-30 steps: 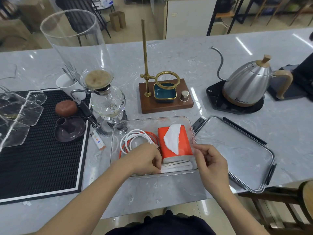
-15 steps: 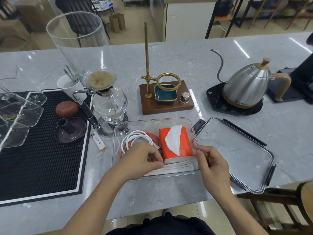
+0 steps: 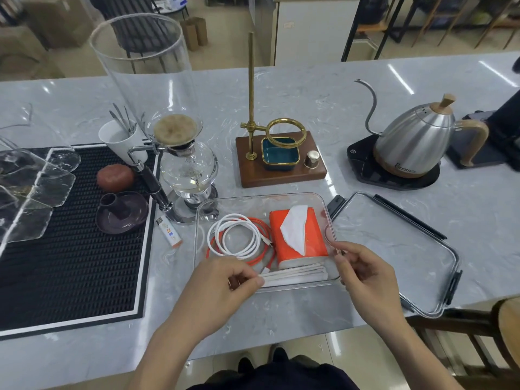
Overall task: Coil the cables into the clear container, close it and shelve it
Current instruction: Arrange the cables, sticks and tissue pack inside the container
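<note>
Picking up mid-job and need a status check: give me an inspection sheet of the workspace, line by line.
Surface: grey marble counter, black ridged mat at left.
Job's things: clear container open, holding an orange tissue pack and flat white packets; lid lies beside it on the right.
Clutter: siphon brewer, brass dripper stand, kettle, lighter.
Grippers: left hand pinches the packets' end; right hand at the container's right wall, grip unclear.
Cables: white cable and orange cable coiled inside.
Surroundings: chairs, shelving behind.
</note>
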The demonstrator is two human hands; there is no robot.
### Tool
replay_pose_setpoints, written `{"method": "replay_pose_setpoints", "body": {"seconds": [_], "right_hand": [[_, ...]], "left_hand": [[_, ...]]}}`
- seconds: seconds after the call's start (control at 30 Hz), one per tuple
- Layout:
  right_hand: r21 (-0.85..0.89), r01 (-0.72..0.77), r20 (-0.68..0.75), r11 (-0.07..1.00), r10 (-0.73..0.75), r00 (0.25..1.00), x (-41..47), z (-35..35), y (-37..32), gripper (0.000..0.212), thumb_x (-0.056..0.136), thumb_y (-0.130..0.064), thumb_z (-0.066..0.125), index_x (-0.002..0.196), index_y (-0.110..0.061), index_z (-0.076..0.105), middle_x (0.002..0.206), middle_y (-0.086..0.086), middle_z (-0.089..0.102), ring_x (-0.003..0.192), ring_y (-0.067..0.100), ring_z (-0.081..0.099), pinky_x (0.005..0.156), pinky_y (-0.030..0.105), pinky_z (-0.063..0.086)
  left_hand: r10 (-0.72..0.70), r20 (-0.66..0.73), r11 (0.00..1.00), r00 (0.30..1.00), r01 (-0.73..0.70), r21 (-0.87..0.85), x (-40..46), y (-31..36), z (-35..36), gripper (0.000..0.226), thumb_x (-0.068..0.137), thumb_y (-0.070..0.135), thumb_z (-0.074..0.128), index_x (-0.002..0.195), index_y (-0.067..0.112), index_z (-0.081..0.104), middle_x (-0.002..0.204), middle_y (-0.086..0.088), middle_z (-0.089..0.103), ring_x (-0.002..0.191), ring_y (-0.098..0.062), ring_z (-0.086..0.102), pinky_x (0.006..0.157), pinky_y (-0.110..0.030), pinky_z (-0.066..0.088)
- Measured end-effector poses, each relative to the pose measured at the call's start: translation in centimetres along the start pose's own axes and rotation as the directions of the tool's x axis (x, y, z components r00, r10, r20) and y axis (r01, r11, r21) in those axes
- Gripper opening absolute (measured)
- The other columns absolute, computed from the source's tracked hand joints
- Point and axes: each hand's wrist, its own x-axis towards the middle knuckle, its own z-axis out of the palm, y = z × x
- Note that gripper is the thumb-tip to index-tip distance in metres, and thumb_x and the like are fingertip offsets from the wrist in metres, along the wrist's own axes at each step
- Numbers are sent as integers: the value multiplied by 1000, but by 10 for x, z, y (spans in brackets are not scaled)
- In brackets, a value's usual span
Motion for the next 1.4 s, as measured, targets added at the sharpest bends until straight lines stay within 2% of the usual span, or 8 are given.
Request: {"method": "replay_pose_setpoints", "body": {"seconds": [0.2,0.33,0.5,0.73,1.03,1.13,1.23,1.4], "right_hand": [[-39,-2,8,999,3,1000,2,1,-2,25,92,-8,64,100,-30,72,66,17,58,60,39,55,57,52,52],[-41,-5,-1,999,5,1000,5,-2,-7,28,93,-2,61,99,-27,72,60,18,53,53,37,51,52,47,48],[-12,-22,-11,1000,22,1000,4,2,-10,31,94,3,55,99,-24,70,59,17,53,48,23,53,49,38,51],[14,-24,-41,1000,25,999,1,7,-12,31,95,4,53,102,-22,68,61,29,49,47,28,50,48,24,50],[91,-37,84,995,30,996,4,-5,-7,23,96,-5,58,107,-21,69,58,19,53,47,20,55,49,29,50],[120,-57,197,991,33,980,5,-23,-3,26,96,-8,58,113,-23,72,58,8,57,52,17,53,52,29,50],[152,-78,199,985,47,979,8,-52,0,24,94,-8,60,106,-22,76,65,-9,65,55,11,52,54,23,47],[113,-96,39,989,93,995,19,-126,27,21,91,-5,64,93,-22,77,68,3,67,56,13,58,54,27,51]], "left_hand": [[66,-8,998,998,-65,27,-4,-9,7,27,76,57,64,71,31,72,71,16,63,71,-2,60,68,-26,49],[94,-54,995,994,-92,40,-7,-8,17,32,80,58,59,72,30,71,70,16,61,70,-1,57,64,-31,49],[137,-79,988,987,-130,88,-8,-9,18,31,85,56,58,72,29,70,73,17,61,71,0,56,61,-28,48],[166,-101,979,981,-152,139,-10,-12,18,33,88,56,55,72,31,68,73,17,61,72,0,57,58,-27,47],[95,-13,994,995,-94,47,-6,-5,14,22,79,54,62,71,34,68,74,19,62,70,-1,59,62,-24,47],[71,-33,995,997,-68,79,-3,8,17,15,72,52,65,72,37,69,74,15,64,67,-3,60,60,-18,43],[49,-124,996,991,-39,81,3,40,22,9,68,47,69,70,38,68,72,11,64,64,-8,56,57,-17,41],[69,-177,998,982,-66,24,45,102,55,13,75,21,78,71,30,71,69,8,66,61,-13,55,55,-17,42]]}}
